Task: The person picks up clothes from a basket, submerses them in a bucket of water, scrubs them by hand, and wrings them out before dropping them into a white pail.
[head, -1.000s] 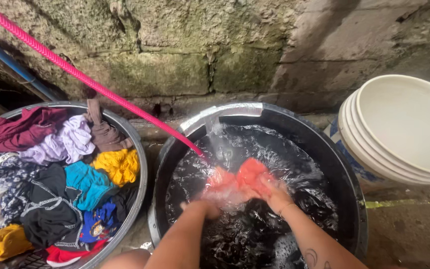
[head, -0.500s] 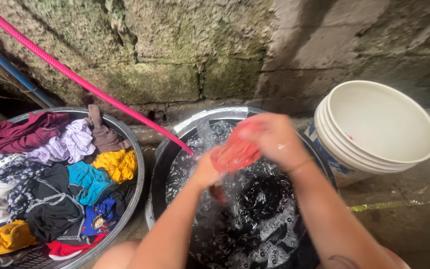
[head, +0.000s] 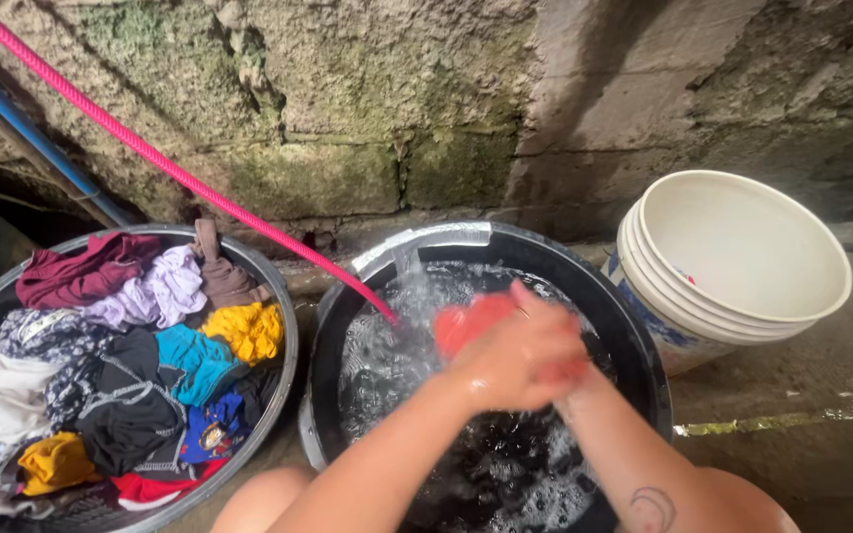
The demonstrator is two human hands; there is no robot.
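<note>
Both of my hands are pressed together around a wet red cloth (head: pixel 468 319) just above a black tub (head: pixel 634 336) full of foamy water. My left hand (head: pixel 505 360) lies on top with its fingers wrapped over the cloth. Beneath it, my right hand (head: pixel 570 380) is mostly hidden; only its wrist and a tattooed forearm show. A pink hose (head: pixel 170 168) slants down from the upper left, and water runs from its end into the tub next to the cloth.
A round metal basin (head: pixel 283 326) at the left is heaped with clothes in several colours. Stacked white buckets (head: pixel 733 257) stand at the right. A mossy block wall (head: pixel 397 109) runs behind, a blue pipe (head: pixel 22 123) at far left. The concrete floor is wet.
One second ago both hands held the cloth in the water. They lifted it high, dripping, and have now dropped lower, clasped tightly around it above the water.
</note>
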